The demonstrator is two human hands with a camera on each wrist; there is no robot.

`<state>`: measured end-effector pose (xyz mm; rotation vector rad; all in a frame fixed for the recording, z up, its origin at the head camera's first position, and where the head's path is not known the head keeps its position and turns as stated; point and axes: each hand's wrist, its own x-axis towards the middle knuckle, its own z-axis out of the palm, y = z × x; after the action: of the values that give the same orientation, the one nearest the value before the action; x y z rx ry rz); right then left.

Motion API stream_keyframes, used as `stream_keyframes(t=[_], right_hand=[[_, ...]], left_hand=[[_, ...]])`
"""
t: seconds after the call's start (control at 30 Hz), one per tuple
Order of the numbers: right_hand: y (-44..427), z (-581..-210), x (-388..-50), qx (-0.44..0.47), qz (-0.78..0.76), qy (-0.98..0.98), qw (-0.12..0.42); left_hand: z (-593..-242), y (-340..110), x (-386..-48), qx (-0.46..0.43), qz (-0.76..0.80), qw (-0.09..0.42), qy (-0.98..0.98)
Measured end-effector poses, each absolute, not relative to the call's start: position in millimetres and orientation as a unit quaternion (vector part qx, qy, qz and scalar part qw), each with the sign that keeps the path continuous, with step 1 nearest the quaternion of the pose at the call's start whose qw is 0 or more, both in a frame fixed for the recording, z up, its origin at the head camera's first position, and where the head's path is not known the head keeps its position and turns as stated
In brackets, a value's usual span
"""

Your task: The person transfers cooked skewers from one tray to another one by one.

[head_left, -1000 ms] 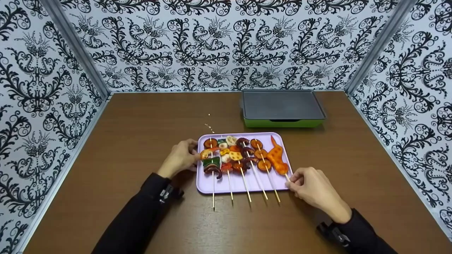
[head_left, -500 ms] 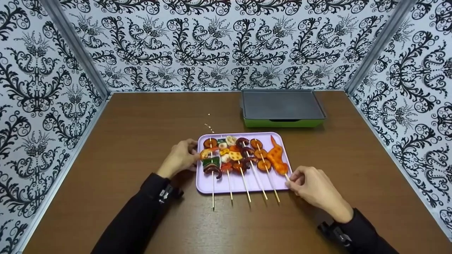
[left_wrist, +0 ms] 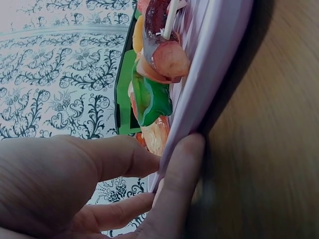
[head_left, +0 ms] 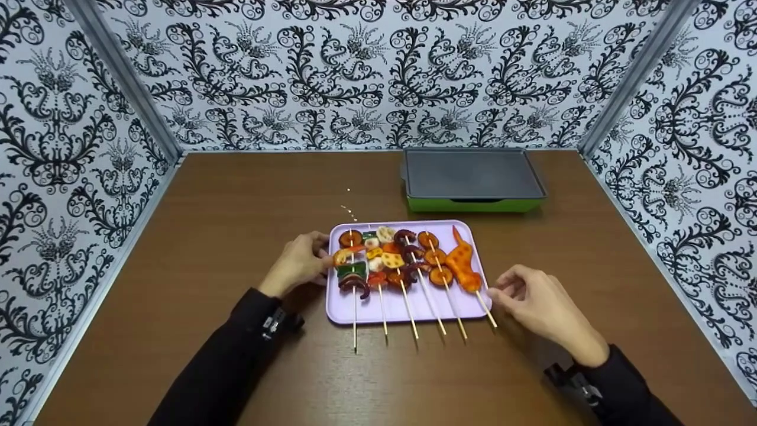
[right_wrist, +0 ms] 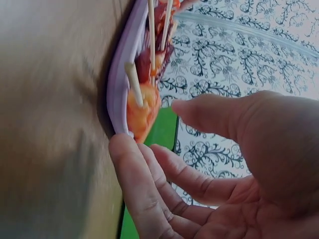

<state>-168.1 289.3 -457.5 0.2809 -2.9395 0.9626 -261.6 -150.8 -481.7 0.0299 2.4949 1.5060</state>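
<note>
A lilac tray [head_left: 340, 312] lies on the table, holding several skewers side by side with their sticks over its near edge. My left hand [head_left: 298, 263] pinches the tray's left rim, thumb [left_wrist: 142, 159] on top and fingers beneath. At the tray's right side my right hand [head_left: 541, 305] holds nothing; its thumb [right_wrist: 204, 114] stands apart from the fingers, whose tips are at the rim. Nearest to it is an orange wing-shaped skewer [head_left: 463, 263]. Next to that lie a skewer of round orange-brown slices [head_left: 436, 257] and one with dark red tentacle-like pieces [head_left: 412, 251].
Behind the tray, to the right, stands a green box-shaped grill [head_left: 473, 205] with a dark grey flat top [head_left: 473, 173]. Small pale marks [head_left: 349, 211] show on the brown table [head_left: 260, 195]. Patterned walls [head_left: 378, 77] enclose the back and sides.
My right hand has let go of the orange skewer's stick and moved slightly right and up, its thumb parting from the fingers. The left hand still grips the tray's rim.
</note>
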Motion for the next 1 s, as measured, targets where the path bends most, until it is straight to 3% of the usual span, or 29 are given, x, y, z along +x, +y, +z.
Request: stream_keyframes(t=[0.67,1.0], right_hand=[[323,-466,-208,0.161,0.276,-0.934,0.158],[342,-469,-230,0.198,0.258,-0.926,0.190]], left_hand=[[-482,-159,-259,0.029,0.492,0.103,0.864],[-475,-176,-257,0.096,0.338,-0.008,0.936]])
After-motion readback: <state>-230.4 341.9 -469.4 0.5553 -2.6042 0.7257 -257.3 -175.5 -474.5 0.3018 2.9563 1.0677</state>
